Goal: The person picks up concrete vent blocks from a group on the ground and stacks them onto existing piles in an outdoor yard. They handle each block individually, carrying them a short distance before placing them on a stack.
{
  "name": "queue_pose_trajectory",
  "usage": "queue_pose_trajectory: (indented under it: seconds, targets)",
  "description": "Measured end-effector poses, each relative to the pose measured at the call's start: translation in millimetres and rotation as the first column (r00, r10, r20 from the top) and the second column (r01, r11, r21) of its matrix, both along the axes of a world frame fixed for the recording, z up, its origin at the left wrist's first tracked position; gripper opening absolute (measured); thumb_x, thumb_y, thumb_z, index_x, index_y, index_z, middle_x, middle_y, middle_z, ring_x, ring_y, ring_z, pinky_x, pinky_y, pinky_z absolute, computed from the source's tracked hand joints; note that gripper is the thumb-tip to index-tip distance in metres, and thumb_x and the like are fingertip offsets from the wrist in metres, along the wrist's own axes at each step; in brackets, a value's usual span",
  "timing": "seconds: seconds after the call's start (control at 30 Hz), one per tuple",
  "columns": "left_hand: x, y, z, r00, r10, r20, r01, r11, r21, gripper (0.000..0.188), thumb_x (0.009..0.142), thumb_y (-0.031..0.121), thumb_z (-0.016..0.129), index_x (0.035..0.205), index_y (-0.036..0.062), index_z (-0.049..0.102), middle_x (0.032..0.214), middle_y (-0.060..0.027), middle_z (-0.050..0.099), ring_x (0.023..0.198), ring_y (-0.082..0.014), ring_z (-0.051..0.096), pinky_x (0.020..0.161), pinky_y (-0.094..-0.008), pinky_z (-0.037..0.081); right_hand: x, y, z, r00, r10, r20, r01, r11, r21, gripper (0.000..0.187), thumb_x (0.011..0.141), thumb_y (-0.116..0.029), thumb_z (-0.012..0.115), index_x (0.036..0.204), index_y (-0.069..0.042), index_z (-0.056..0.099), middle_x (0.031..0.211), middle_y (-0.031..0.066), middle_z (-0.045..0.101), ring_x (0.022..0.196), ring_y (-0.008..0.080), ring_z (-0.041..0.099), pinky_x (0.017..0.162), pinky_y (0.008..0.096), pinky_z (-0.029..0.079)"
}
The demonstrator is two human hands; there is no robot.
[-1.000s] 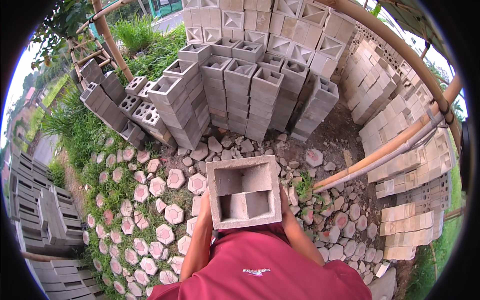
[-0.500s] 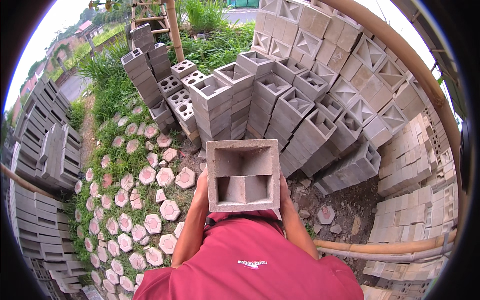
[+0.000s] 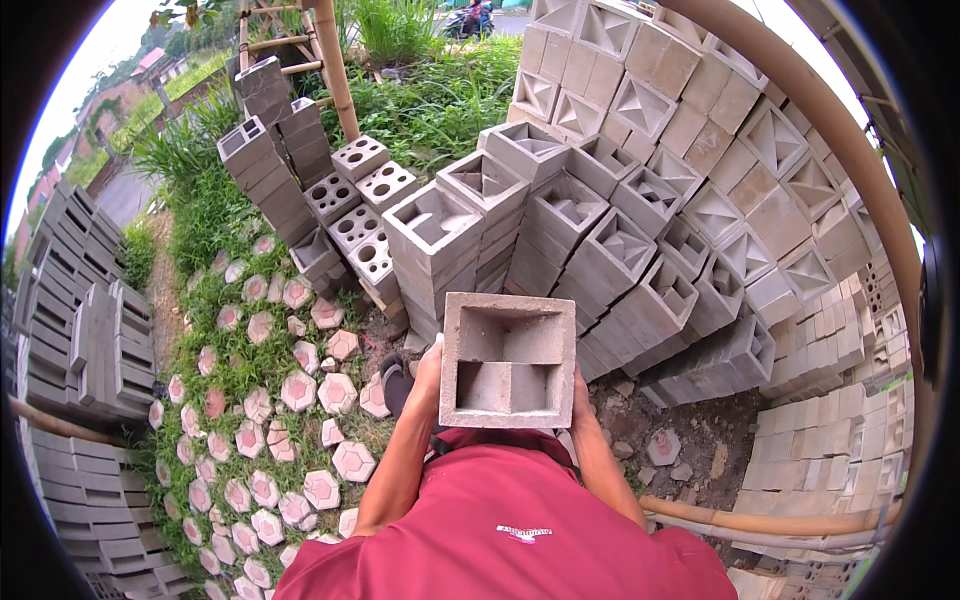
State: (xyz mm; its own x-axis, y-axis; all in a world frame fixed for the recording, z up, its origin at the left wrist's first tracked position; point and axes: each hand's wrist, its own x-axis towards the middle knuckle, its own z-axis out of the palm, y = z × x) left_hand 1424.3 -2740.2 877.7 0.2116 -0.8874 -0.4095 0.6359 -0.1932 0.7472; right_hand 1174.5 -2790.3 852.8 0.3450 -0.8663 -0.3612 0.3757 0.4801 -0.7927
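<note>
A square grey concrete ventilation block (image 3: 508, 385) is held out in front of my body, its hollow face turned up. Inside it are one wide recess and two smaller ones. My left hand (image 3: 430, 375) presses against the block's left side, and my right hand (image 3: 581, 402) grips the right side; the block hides most of the fingers. Just beyond it rise stacks of similar grey ventilation blocks (image 3: 434, 222), apart from the one I hold.
Round-holed blocks (image 3: 357, 226) stand left of the stacks. A tall wall of patterned blocks (image 3: 640, 107) curves along the right. Hexagonal pavers (image 3: 298, 391) lie in grass to the left. A bamboo pole (image 3: 770, 510) crosses at lower right. My dark footwear (image 3: 397, 383) shows beside the block.
The view has shifted, and the block with both hands now appears slightly further right, closer to the stacks. A foot has come into sight at the left. A motorbike appears on the road.
</note>
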Motion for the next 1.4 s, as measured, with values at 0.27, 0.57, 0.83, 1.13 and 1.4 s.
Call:
queue_pose_trajectory:
  seconds: [0.27, 0.57, 0.83, 1.13, 1.4]
  targets:
    - [165, -89, -6, 0.986, -0.163, -0.019, 0.164, 0.983, 0.085, 0.048, 0.100, 0.036, 0.031, 0.111, 0.0008, 0.060, 0.102, -0.0077, 0.063, 0.087, -0.0158, 0.056, 0.083, -0.0303, 0.044, 161, -48, 8, 0.992, -0.116, 0.046, 0.117, 0.993, -0.010, 0.065, 0.096, -0.055, 0.036, 0.134, -0.003, 0.043, 0.128, 0.0083, 0.052, 0.113, 0.0196, 0.052, 0.095, 0.0326, 0.042]
    - [308, -139, 47, 0.932, -0.361, -0.041, 0.364, 0.928, 0.079, 0.043, 0.097, 0.037, 0.039, 0.118, 0.0035, 0.057, 0.106, -0.0076, 0.062, 0.091, -0.0162, 0.058, 0.082, -0.0301, 0.048, 285, -48, 69, 0.995, -0.090, -0.041, 0.082, 0.981, -0.175, 0.063, 0.091, -0.041, 0.056, 0.132, 0.004, 0.040, 0.125, 0.0097, 0.052, 0.114, 0.0172, 0.048, 0.099, 0.0308, 0.035]
    - [348, -183, 49, 0.838, -0.542, -0.064, 0.545, 0.837, 0.051, 0.059, 0.096, 0.048, 0.033, 0.130, 0.0020, 0.048, 0.122, -0.0092, 0.056, 0.105, -0.0182, 0.053, 0.094, -0.0305, 0.040, 329, -67, 116, 0.963, -0.009, -0.271, -0.029, 0.990, -0.137, 0.060, 0.074, -0.014, 0.067, 0.126, 0.006, 0.044, 0.117, 0.0119, 0.055, 0.106, 0.0193, 0.052, 0.093, 0.0312, 0.041]
    - [371, -239, 23, 0.760, -0.620, 0.197, 0.620, 0.782, 0.070, 0.069, 0.095, 0.054, 0.032, 0.130, -0.0022, 0.050, 0.123, -0.0139, 0.056, 0.110, -0.0213, 0.052, 0.097, -0.0312, 0.038, 355, -90, 151, 0.850, 0.129, -0.511, -0.206, 0.974, -0.096, 0.040, 0.075, -0.005, 0.060, 0.114, 0.003, 0.055, 0.091, 0.0058, 0.061, 0.079, 0.0113, 0.056, 0.072, 0.0270, 0.047]
    - [359, -245, 31, 0.772, -0.614, 0.165, 0.611, 0.788, 0.071, 0.068, 0.095, 0.054, 0.033, 0.133, -0.0022, 0.046, 0.128, -0.0141, 0.053, 0.116, -0.0227, 0.049, 0.101, -0.0311, 0.035, 345, -105, 91, 0.923, -0.011, -0.385, -0.027, 0.995, -0.094, 0.029, 0.075, -0.001, 0.060, 0.104, 0.004, 0.057, 0.085, 0.0060, 0.062, 0.073, 0.0128, 0.058, 0.068, 0.0290, 0.048]
